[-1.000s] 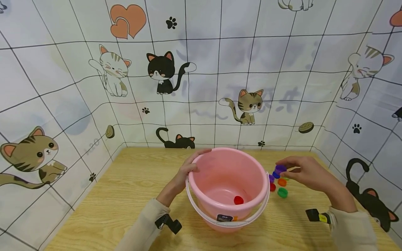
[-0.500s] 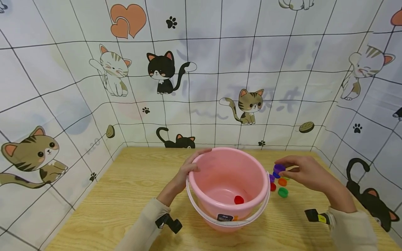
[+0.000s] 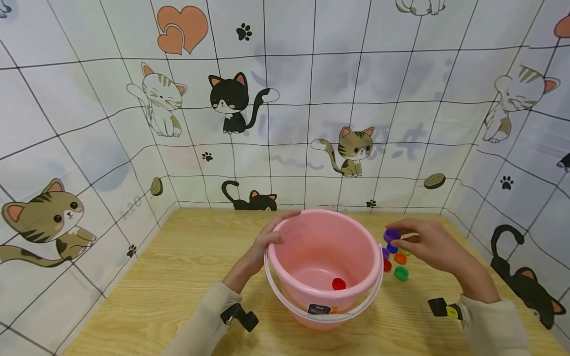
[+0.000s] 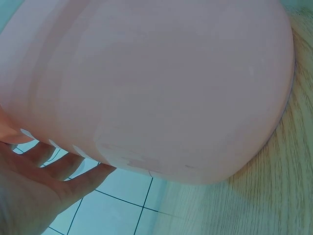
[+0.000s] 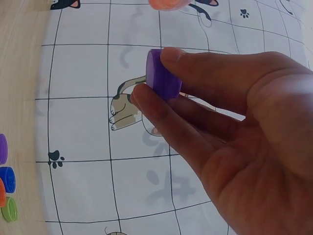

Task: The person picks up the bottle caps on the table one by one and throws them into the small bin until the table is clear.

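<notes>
A pink bucket point(image 3: 327, 257) with a white handle point(image 3: 329, 317) stands on the table, its mouth leaning toward the camera. My left hand point(image 3: 263, 247) grips its left rim, thumb over the edge and fingers along the outer wall, as the left wrist view shows too. Between thumb and fingers my right hand point(image 3: 429, 244) pinches a purple bottle cap point(image 5: 164, 76), held up right of the bucket. One red cap point(image 3: 339, 284) lies inside the bucket. Below the right hand are loose caps: blue point(image 3: 392, 248), orange point(image 3: 400, 258), green point(image 3: 401, 273) and others.
The wooden table point(image 3: 187, 277) meets a white cloth point(image 3: 289, 123) printed with cats and grid lines at the back and both sides. A red cap point(image 3: 387, 265) lies close by the bucket's right wall, partly hidden by it.
My right hand has moved slightly left and up with the purple bottle cap, toward the bucket. The left hand and the bucket have stayed in place.
</notes>
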`<act>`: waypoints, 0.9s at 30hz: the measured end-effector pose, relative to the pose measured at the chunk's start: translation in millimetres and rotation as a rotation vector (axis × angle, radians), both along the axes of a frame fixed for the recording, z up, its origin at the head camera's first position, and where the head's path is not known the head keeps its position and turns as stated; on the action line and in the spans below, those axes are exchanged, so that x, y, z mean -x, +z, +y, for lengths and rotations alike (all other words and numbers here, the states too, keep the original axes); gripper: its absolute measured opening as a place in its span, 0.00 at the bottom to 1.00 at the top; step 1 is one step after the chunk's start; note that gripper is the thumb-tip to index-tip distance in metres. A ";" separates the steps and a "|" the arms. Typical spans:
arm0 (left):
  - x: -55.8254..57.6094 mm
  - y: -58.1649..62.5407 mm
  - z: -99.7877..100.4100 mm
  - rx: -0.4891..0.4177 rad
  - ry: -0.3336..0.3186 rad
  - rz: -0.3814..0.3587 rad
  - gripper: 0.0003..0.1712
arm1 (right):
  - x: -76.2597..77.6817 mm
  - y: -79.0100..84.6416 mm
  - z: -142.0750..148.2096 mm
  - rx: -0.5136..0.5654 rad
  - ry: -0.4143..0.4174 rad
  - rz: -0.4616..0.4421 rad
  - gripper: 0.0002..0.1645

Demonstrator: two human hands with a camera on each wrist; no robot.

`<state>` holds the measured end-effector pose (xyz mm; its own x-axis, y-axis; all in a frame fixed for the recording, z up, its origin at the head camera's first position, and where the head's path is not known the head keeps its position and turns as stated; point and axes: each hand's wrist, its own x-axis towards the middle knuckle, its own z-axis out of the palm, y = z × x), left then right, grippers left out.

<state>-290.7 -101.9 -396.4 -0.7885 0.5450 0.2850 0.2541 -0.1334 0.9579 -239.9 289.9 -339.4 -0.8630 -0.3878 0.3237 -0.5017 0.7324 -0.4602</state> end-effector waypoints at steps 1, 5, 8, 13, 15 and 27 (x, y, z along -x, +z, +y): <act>0.1 0.0 0.2 -0.001 0.000 0.000 0.46 | 0.0 0.1 -0.3 0.001 -0.003 0.005 0.21; 0.3 0.5 0.9 0.002 0.007 0.000 0.46 | -0.3 0.5 -1.1 0.018 -0.013 0.016 0.22; 0.6 0.6 1.2 0.000 0.016 -0.003 0.46 | -0.4 1.1 -2.2 0.029 -0.015 0.022 0.22; 0.1 -0.2 0.7 -0.005 0.019 -0.011 0.46 | -0.6 1.8 -5.6 0.039 0.000 0.017 0.22; -0.2 -0.6 0.4 -0.007 0.019 -0.012 0.46 | -0.5 1.8 -7.4 0.038 0.010 0.018 0.21; 0.9 -1.0 -0.4 0.013 0.019 0.002 0.46 | 5.4 15.4 -20.4 -0.002 0.031 0.055 0.21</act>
